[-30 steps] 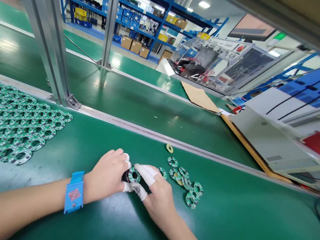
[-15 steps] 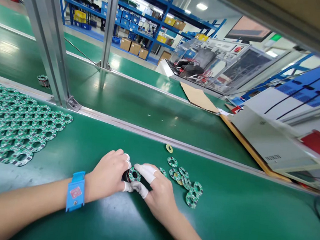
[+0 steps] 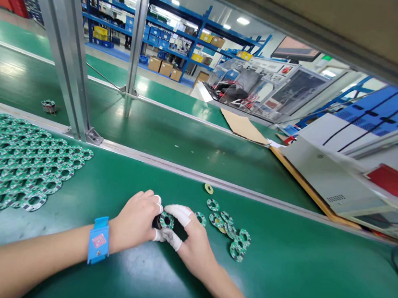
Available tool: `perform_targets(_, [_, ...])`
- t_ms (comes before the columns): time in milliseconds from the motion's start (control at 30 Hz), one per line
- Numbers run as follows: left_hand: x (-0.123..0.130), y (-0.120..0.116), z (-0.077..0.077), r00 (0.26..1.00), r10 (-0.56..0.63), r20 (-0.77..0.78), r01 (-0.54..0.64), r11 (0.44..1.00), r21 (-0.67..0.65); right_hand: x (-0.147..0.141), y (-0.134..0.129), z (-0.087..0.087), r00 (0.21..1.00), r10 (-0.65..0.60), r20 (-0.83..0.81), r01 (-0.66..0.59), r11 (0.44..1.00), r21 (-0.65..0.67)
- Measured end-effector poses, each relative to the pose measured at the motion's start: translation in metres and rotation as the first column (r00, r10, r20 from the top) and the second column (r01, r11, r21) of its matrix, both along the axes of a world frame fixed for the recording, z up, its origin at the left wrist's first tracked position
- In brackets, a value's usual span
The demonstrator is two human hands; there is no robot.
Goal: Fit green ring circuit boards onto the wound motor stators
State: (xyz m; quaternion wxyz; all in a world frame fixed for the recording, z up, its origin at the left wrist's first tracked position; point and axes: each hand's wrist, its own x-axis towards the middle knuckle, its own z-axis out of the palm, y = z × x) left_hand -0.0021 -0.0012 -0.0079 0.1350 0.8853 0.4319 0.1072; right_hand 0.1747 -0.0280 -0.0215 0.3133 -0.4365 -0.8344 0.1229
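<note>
My left hand (image 3: 138,216), with a blue wrist strap (image 3: 99,240), grips a small dark round part (image 3: 156,221). A green ring-shaped circuit board (image 3: 167,220) sits on that part's right face. My right hand (image 3: 191,237), in white finger covers, pinches the ring board with thumb and forefinger from the right. Just right of it, several loose ring boards (image 3: 237,251) lie on the green mat, with a yellowish ring (image 3: 209,188) behind them. Many overlapping ring boards (image 3: 19,165) cover the mat at the left.
A metal post (image 3: 62,50) rises at the left from a metal rail (image 3: 168,165). Beyond the rail, a wound part (image 3: 49,106) stands on the conveyor. Cardboard (image 3: 243,126) and a grey cabinet (image 3: 323,169) are at the right.
The camera view has shifted slightly. Both hands stay together around the part, and the right fingers have shifted a little on the ring board.
</note>
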Motion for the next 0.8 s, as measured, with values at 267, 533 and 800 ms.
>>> perform_targets(267, [-0.006, -0.013, 0.02, 0.997, -0.059, 0.051, 0.057, 0.998, 0.042, -0.005, 0.003, 0.003, 0.997, -0.034, -0.066, 0.015, 0.965, -0.263])
perform_targets(533, [0.0, -0.028, 0.003, 0.949, -0.289, -0.123, 0.313, 0.896, 0.315, 0.011, 0.008, 0.004, 0.966, 0.063, -0.249, -0.183, 0.849, -0.496])
perform_targets(800, [0.002, -0.031, 0.001, 0.925, -0.307, -0.223, 0.376, 0.822, 0.427, 0.0, -0.005, -0.002, 0.982, -0.047, -0.184, -0.023, 0.934, -0.356])
